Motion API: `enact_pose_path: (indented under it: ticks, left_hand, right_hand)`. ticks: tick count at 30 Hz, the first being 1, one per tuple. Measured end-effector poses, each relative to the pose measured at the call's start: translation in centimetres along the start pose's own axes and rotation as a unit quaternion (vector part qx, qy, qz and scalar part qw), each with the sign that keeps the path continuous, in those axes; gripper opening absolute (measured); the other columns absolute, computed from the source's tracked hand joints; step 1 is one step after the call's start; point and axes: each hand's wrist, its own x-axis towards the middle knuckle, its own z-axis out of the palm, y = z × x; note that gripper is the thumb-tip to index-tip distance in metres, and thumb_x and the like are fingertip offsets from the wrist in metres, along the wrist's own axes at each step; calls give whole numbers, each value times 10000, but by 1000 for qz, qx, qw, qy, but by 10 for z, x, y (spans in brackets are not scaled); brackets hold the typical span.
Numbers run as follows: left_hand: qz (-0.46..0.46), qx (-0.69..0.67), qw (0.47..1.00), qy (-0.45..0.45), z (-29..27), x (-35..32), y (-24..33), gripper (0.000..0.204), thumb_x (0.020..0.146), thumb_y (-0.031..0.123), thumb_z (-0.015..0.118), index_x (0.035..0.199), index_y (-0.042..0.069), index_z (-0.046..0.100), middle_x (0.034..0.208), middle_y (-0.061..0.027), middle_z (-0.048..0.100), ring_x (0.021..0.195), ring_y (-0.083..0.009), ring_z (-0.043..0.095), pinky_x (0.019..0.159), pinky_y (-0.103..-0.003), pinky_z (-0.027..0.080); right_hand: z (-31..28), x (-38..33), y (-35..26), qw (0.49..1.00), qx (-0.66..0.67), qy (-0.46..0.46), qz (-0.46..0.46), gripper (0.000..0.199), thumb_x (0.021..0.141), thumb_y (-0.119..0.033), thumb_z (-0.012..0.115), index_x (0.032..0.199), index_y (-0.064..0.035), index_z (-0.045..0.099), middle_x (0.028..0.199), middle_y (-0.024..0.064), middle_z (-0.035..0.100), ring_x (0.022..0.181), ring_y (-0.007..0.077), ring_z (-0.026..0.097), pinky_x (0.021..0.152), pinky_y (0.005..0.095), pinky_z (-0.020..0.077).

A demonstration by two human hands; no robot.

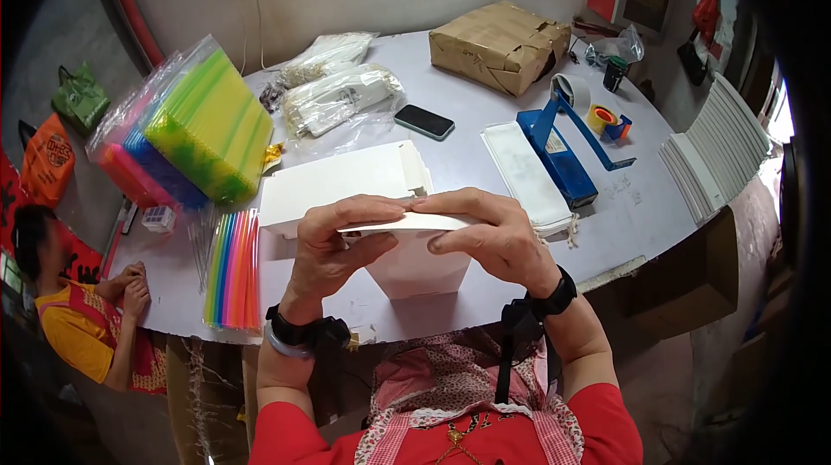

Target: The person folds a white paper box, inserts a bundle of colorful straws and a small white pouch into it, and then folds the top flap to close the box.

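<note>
Both the left hand (333, 244) and right hand (489, 236) pinched shut on the small white folded paperboard box (415, 266), fingers covering its top flap.

We saw white box (415, 262) partly hidden — left hand (333, 244) and right hand (489, 236) covered its top flap. Seated person (78, 309) cut off at left edge — small items behind brown parcel (498, 45) too blurred to tell.
</note>
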Motion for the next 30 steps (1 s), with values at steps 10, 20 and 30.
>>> enact_pose_path:
  ticks: [10, 20, 30]
  left_hand:
    - [20, 9, 992, 125, 24, -8, -18, 138, 872, 52, 634, 1006, 22, 617, 1007, -177, 665, 960, -230, 633, 832, -321, 495]
    - [6, -18, 991, 130, 24, -6, -21, 98, 896, 80, 619, 983, 38, 604, 993, -176, 663, 941, -223, 633, 822, -307, 488]
    - [3, -46, 990, 137, 27, -6, -21, 128, 862, 23, 648, 986, 43, 624, 1021, -160, 665, 956, -189, 627, 825, -267, 481]
  right_hand:
    - [13, -6, 2, 855, 429, 151, 250, 264, 884, -99, 621, 1141, -49, 582, 1159, 150, 618, 1115, 229, 575, 958, 357, 454]
    - [21, -2, -2, 839, 436, 188, 266, 280, 781, 60, 551, 1028, -69, 583, 1138, 151, 613, 1147, 242, 553, 1004, 362, 409]
    - [8, 6, 6, 850, 406, 131, 308, 248, 756, 53, 453, 942, -70, 562, 1093, 131, 615, 1062, 184, 571, 955, 307, 421]
